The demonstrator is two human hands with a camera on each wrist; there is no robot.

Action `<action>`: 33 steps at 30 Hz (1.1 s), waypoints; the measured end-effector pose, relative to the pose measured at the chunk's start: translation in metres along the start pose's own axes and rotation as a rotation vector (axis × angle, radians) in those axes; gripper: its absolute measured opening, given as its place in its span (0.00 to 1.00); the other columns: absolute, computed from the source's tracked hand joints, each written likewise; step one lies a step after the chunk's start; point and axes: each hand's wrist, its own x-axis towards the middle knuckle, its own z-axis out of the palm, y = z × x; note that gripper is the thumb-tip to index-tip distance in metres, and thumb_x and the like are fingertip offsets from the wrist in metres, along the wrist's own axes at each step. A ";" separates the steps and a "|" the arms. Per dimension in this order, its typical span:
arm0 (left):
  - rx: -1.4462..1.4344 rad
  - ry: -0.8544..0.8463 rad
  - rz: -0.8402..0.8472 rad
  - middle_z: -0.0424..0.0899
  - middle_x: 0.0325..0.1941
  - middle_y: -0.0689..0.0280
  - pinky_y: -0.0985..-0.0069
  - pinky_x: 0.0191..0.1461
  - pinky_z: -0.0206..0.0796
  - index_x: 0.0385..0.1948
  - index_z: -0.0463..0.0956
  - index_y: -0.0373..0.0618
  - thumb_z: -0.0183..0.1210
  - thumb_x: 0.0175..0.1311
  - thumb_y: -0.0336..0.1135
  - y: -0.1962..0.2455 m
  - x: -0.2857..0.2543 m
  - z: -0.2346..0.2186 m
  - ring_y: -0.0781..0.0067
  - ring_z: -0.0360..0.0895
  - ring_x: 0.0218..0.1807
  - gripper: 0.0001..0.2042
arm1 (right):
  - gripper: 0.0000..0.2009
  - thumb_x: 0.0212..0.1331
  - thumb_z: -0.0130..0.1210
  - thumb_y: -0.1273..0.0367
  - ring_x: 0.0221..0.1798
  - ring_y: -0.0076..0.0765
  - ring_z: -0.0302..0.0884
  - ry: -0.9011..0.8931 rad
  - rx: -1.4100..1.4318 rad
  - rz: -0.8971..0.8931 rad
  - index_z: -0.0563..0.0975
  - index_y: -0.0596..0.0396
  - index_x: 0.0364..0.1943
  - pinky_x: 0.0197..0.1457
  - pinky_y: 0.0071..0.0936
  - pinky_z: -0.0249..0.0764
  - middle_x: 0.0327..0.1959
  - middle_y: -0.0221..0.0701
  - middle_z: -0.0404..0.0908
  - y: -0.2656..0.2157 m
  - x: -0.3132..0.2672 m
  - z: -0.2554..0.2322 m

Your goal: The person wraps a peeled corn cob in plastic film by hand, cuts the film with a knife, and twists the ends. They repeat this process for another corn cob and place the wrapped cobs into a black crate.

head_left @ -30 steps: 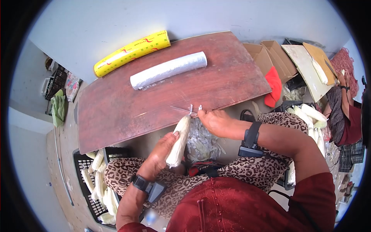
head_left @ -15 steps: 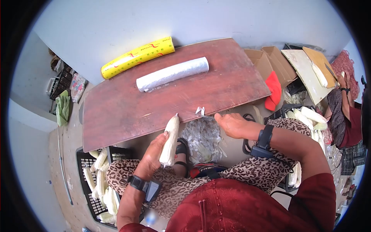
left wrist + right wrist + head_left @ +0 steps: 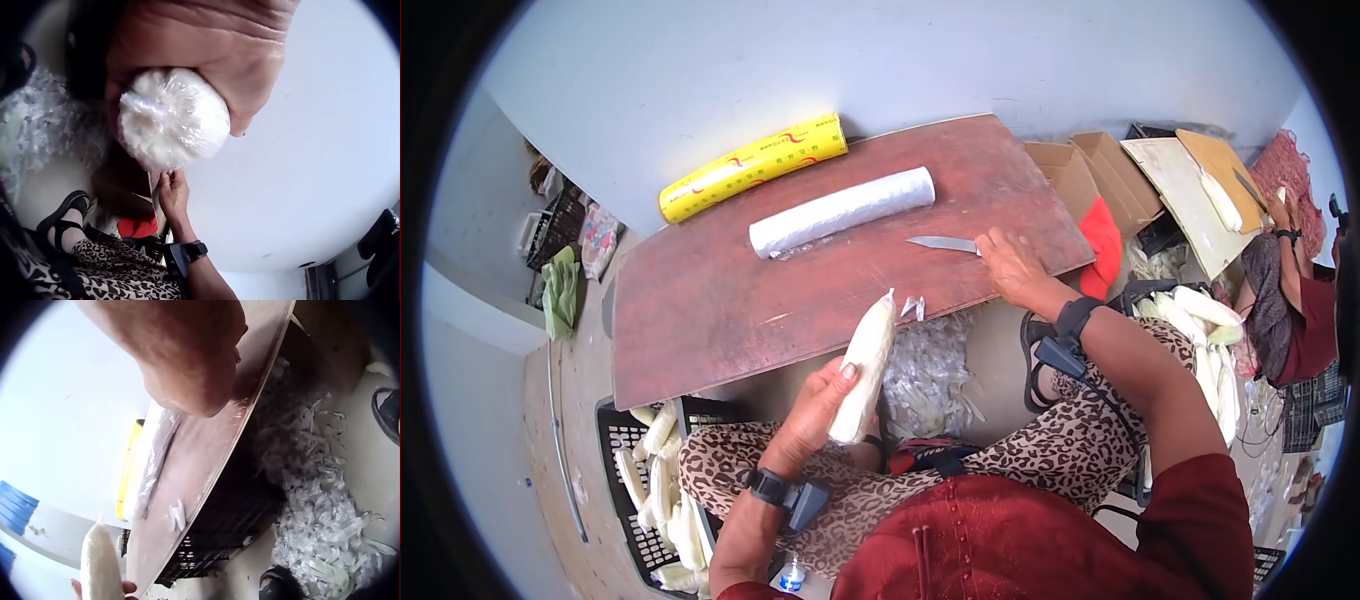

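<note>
My left hand point(image 3: 812, 408) grips a pale corn cob wrapped in clear film point(image 3: 866, 365), held upright in front of the near edge of the brown table point(image 3: 700, 310). The left wrist view shows the cob's film-covered butt end point(image 3: 174, 119) inside my curled fingers. My right hand point(image 3: 1010, 265) rests on the table's right part and holds a knife point(image 3: 941, 243) with its blade pointing left. The blade lies flat just below a roll of clear film point(image 3: 840, 210). Small film scraps point(image 3: 912, 306) lie on the table edge beside the cob's tip.
A yellow film-roll box point(image 3: 752, 165) lies along the wall. Cut film scraps point(image 3: 930, 365) are heaped on the floor under the table edge. Black crates of cobs stand at the left point(image 3: 655, 470) and right point(image 3: 1200, 310). Cardboard boxes point(image 3: 1090, 165), a red cloth point(image 3: 1105, 240) and another person point(image 3: 1290, 270) are at the right.
My right hand has carried the knife from the table's near edge up onto the table, away from the cob. The left hand keeps its hold on the cob, now a little higher.
</note>
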 end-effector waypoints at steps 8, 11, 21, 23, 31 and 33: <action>0.636 0.184 0.373 0.83 0.44 0.59 0.75 0.46 0.72 0.54 0.71 0.36 0.60 0.63 0.44 -0.004 0.009 0.014 0.71 0.81 0.40 0.24 | 0.17 0.60 0.52 0.53 0.30 0.36 0.72 -0.149 0.387 0.111 0.75 0.54 0.32 0.37 0.40 0.67 0.28 0.34 0.72 -0.030 0.016 -0.034; 0.791 0.244 0.385 0.83 0.43 0.57 0.74 0.46 0.71 0.50 0.73 0.36 0.63 0.61 0.41 0.008 0.004 0.029 0.71 0.81 0.44 0.21 | 0.30 0.60 0.46 0.40 0.20 0.26 0.68 -0.486 0.882 0.296 0.74 0.56 0.25 0.25 0.29 0.65 0.18 0.28 0.70 -0.056 0.014 -0.044; 1.195 0.302 0.473 0.81 0.38 0.52 0.61 0.37 0.72 0.52 0.71 0.39 0.65 0.54 0.51 -0.005 0.007 0.021 0.50 0.81 0.37 0.29 | 0.20 0.65 0.50 0.54 0.19 0.18 0.64 -0.742 1.157 0.309 0.74 0.56 0.24 0.20 0.17 0.60 0.19 0.23 0.70 -0.077 0.005 -0.041; 1.179 0.297 0.468 0.82 0.38 0.51 0.62 0.38 0.72 0.51 0.72 0.38 0.65 0.54 0.50 -0.007 0.008 0.021 0.51 0.81 0.38 0.28 | 0.16 0.65 0.51 0.60 0.19 0.17 0.64 -0.686 1.124 0.299 0.74 0.57 0.25 0.21 0.17 0.61 0.20 0.23 0.71 -0.079 0.004 -0.046; 0.632 0.011 0.201 0.77 0.48 0.55 0.71 0.54 0.67 0.52 0.68 0.37 0.65 0.56 0.49 -0.005 0.018 0.014 0.67 0.74 0.52 0.29 | 0.06 0.61 0.52 0.71 0.24 0.17 0.70 -0.555 1.079 0.156 0.75 0.58 0.29 0.25 0.17 0.67 0.23 0.24 0.74 -0.073 0.004 -0.051; 0.616 -0.006 0.163 0.75 0.46 0.53 0.72 0.52 0.66 0.48 0.66 0.38 0.68 0.49 0.53 0.004 0.016 0.016 0.64 0.73 0.50 0.33 | 0.05 0.62 0.51 0.72 0.25 0.16 0.70 -0.521 1.010 0.081 0.74 0.57 0.29 0.28 0.16 0.67 0.24 0.24 0.75 -0.074 0.007 -0.060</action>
